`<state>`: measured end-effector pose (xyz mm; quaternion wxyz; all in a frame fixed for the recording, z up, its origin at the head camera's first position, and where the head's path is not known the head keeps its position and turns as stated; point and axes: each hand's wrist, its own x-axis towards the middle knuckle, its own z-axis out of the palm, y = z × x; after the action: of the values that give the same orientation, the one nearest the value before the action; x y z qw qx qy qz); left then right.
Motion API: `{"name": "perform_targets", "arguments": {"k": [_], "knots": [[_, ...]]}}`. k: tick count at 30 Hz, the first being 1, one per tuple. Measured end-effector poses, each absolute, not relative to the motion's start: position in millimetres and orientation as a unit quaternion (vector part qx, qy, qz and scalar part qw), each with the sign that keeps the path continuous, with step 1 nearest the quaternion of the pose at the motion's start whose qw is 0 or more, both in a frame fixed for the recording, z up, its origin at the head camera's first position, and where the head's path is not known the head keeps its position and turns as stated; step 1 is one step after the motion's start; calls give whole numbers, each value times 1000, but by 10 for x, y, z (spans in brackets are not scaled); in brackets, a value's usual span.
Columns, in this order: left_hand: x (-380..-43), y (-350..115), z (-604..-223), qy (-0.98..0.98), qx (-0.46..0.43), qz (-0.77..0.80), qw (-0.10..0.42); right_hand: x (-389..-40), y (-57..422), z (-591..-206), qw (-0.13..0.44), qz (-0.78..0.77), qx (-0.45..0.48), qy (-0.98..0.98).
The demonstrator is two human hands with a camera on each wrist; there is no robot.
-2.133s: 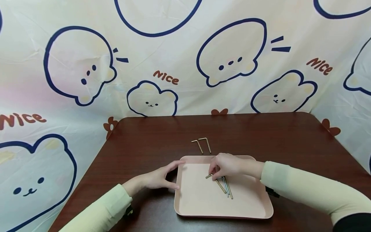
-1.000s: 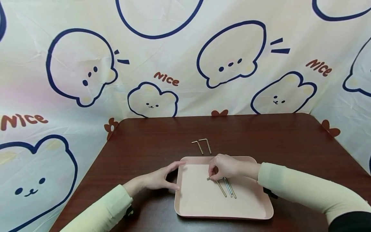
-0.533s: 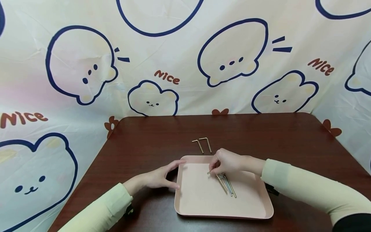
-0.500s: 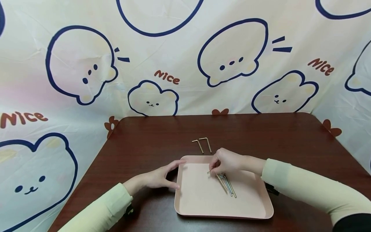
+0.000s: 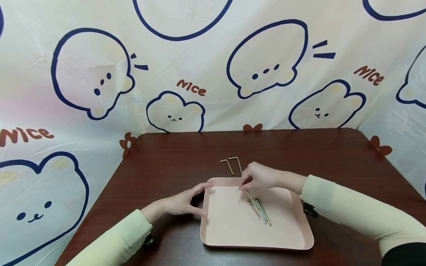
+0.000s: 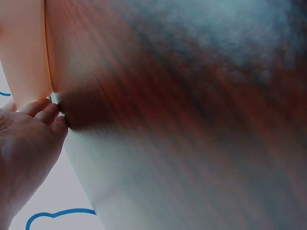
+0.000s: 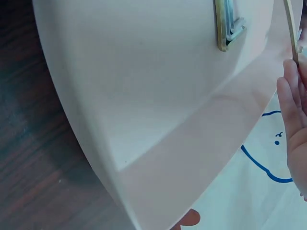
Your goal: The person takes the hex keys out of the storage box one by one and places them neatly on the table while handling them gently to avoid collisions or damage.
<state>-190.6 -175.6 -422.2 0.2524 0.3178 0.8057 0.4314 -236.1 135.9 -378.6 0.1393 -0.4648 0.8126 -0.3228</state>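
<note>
My right hand (image 5: 261,176) pinches a brass-coloured hex key (image 5: 250,195) near its bend, its long arm slanting down to the right above the tray. In the right wrist view the same hex key (image 7: 290,26) rises from the fingertips. Below it, a small group of hex keys (image 5: 264,213), silver and brass-coloured, lies nested on the pale pink tray (image 5: 226,229). My left hand (image 5: 181,204) rests at the tray's left rim with thumb and fingers spread; in the left wrist view its fingertips are right at the tray's edge.
Two more brass-coloured hex keys, a left one (image 5: 229,168) and a right one (image 5: 235,158), lie on the dark wooden table (image 5: 166,159) behind the tray. A cartoon-printed cloth (image 5: 213,66) hangs behind the table and at its sides.
My right hand has lifted the pinched hex key from beside the others and moved it up toward the tray's far rim. The left hand has stayed at the left rim.
</note>
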Motion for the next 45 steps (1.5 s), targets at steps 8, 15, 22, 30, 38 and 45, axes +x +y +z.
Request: {"name": "perform_targets", "arguments": {"k": [8, 15, 22, 30, 38, 45], "knots": [[-1912, -1756, -4218, 807, 318, 428, 254, -2395, 1406, -3733, 137, -317, -435, 831], [-1911, -1760, -4214, 808, 320, 426, 254, -2484, 1428, -3644, 144, -319, -428, 833], [-1910, -1763, -4214, 805, 324, 426, 255, -2613, 1466, -3594, 118, -302, -443, 836], [-1911, -1761, -4208, 804, 321, 428, 258, -2732, 1511, -3527, 110, -298, -410, 855], [-1916, -1754, -4215, 806, 317, 428, 258, -2870, 1521, -3466, 92, -299, -407, 858], [-1908, -1759, -4209, 808, 312, 428, 259, -2965, 1530, -3407, 87, -289, -375, 877]]}}
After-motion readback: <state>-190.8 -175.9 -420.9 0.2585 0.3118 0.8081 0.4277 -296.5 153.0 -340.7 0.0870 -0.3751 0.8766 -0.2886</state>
